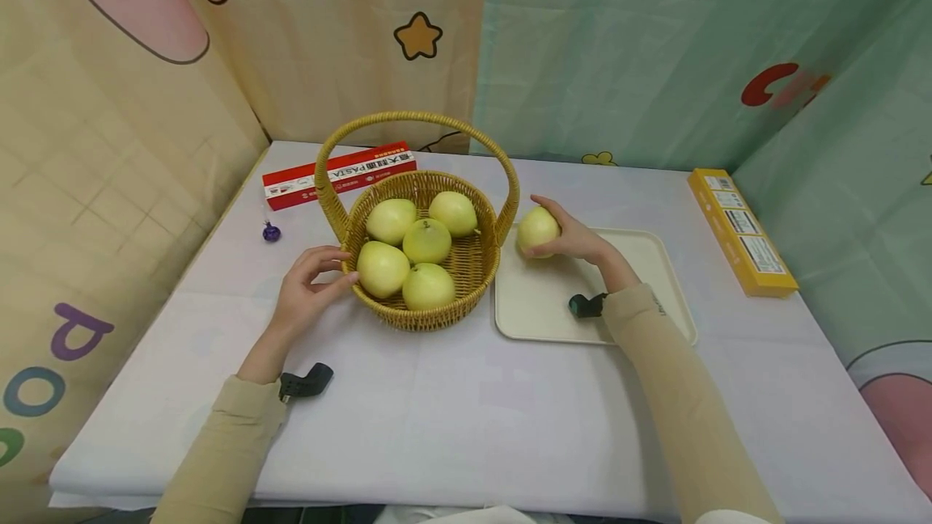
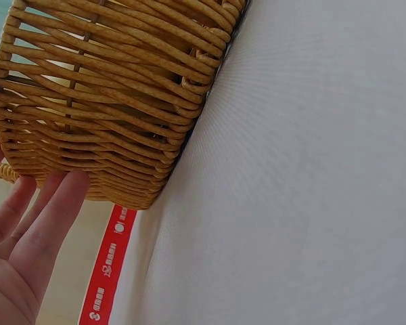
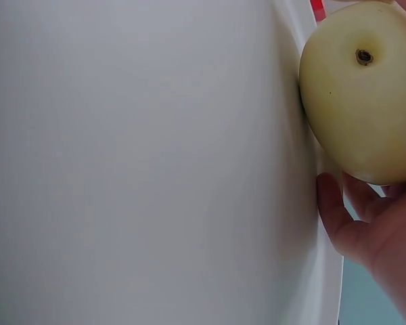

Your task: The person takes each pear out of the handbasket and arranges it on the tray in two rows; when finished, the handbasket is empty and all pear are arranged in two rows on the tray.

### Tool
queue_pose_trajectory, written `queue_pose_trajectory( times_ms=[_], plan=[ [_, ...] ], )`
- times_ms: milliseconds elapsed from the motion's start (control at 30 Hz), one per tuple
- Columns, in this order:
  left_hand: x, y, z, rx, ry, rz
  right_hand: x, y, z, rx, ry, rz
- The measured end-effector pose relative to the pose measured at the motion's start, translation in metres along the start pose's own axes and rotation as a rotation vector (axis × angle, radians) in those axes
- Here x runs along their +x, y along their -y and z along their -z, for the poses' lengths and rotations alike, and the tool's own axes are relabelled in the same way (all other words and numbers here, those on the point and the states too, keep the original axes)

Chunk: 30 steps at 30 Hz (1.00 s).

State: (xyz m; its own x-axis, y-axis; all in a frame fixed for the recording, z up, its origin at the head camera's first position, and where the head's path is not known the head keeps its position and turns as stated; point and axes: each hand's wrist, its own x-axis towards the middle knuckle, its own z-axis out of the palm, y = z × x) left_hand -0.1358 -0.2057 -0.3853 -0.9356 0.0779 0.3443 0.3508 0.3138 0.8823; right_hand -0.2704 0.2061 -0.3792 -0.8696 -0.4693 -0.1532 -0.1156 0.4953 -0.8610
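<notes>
Right hand [image 1: 575, 237]: my fingers and thumb pinch a pale green fruit [image 1: 537, 231] at the far left corner of the cream tray [image 1: 539, 306]; whether it touches the tray, I cannot tell. Left hand [image 1: 309, 285]: my fingers, loosely spread, touch the left side of the wicker basket [image 1: 396, 319]. Five similar fruits [image 1: 427, 242] sit inside. Red box [image 1: 302, 184] behind, leftward; yellow box [image 1: 743, 233] at table's right.

Wicker basket [image 1: 425, 320], golden brown, woven; fruits [image 1: 428, 241] inside, pale yellow-green; single fruit [image 1: 535, 231] at right, likewise pale yellow-green; tray [image 1: 539, 306], cream; far-left box [image 1: 370, 169], red and white; small ornament [image 1: 271, 232], purple; far-right box [image 1: 743, 234], yellow, white-labelled; tablecloth [image 1: 451, 403], white; sleeves [image 1: 655, 374], beige; star [image 1: 418, 36] on the far curtain [image 1: 328, 39], orange, black-outlined
</notes>
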Motion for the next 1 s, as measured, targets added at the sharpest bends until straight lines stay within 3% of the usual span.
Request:
queue_pose_trajectory(
  times_ms=[200,633,1000],
  plan=[
    [0.0001,0.0009,-0.0001,-0.008,0.0,-0.004,-0.0081,0.0085,0.0005,-0.014,0.003,-0.004],
    [-0.0001,0.001,0.0001,-0.014,0.001,-0.005,-0.0114,0.0053,0.0047,0.002,-0.01,-0.005],
    [-0.0003,0.0015,0.0001,-0.008,0.003,-0.006,-0.0053,0.0031,-0.0016,0.006,-0.088,0.029]
  ],
)
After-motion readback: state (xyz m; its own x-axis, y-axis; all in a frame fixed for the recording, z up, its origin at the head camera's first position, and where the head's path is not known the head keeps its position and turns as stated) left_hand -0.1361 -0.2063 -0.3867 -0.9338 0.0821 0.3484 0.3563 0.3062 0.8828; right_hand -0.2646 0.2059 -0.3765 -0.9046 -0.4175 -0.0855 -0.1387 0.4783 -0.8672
